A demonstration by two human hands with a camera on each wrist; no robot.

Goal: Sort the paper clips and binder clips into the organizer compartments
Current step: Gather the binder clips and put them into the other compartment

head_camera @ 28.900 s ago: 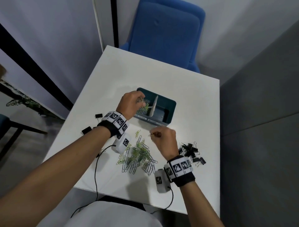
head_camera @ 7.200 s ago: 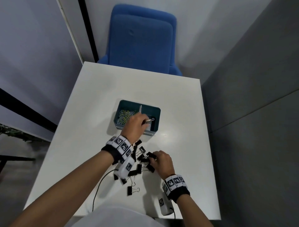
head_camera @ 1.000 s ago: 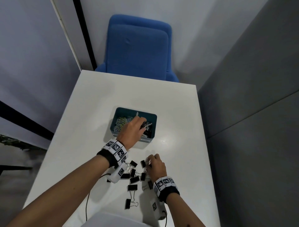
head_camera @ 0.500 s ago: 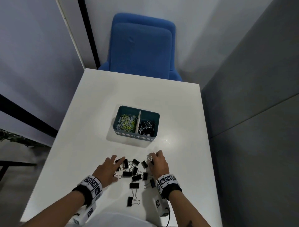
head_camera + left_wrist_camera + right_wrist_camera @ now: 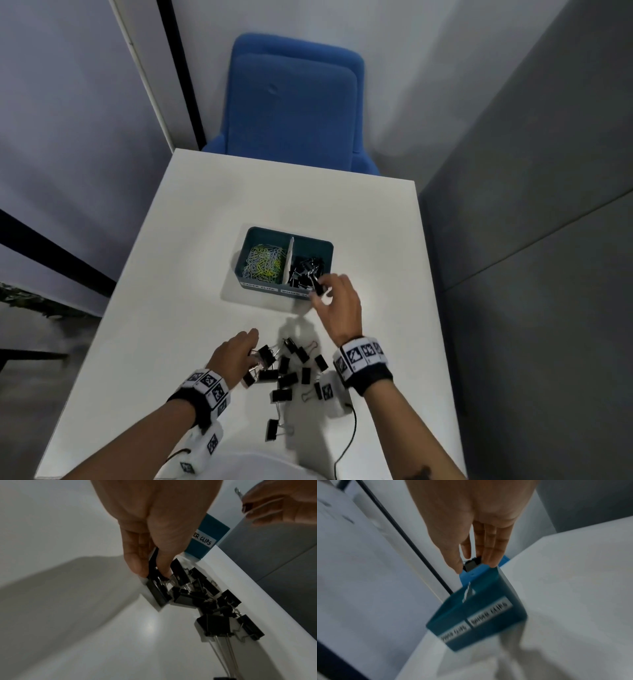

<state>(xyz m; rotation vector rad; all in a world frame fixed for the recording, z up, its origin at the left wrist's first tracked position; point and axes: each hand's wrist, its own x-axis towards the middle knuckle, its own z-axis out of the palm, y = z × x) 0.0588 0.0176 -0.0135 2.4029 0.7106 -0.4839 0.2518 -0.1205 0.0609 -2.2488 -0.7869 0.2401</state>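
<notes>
The teal organizer (image 5: 260, 286) stands mid-table, with coloured paper clips (image 5: 263, 262) in its left compartment and black binder clips (image 5: 306, 270) in its right. My right hand (image 5: 320, 291) pinches a black binder clip (image 5: 472, 563) between thumb and fingers, just above the organizer's (image 5: 479, 608) front right corner. Nearer to me, several loose binder clips (image 5: 287, 370) lie in a pile. My left hand (image 5: 154, 572) is at the pile's left edge. Its thumb and a finger pinch one black clip (image 5: 151, 561) there.
A blue chair (image 5: 294, 102) stands beyond the table's far edge. A grey partition (image 5: 531, 205) runs along the right side. One binder clip (image 5: 274, 430) lies apart near the front edge, beside a thin black cable (image 5: 349, 442).
My right hand has lifted from the pile with a binder clip and moved forward to the organizer's right compartment. My left hand has closed its fingers on a clip in the pile.
</notes>
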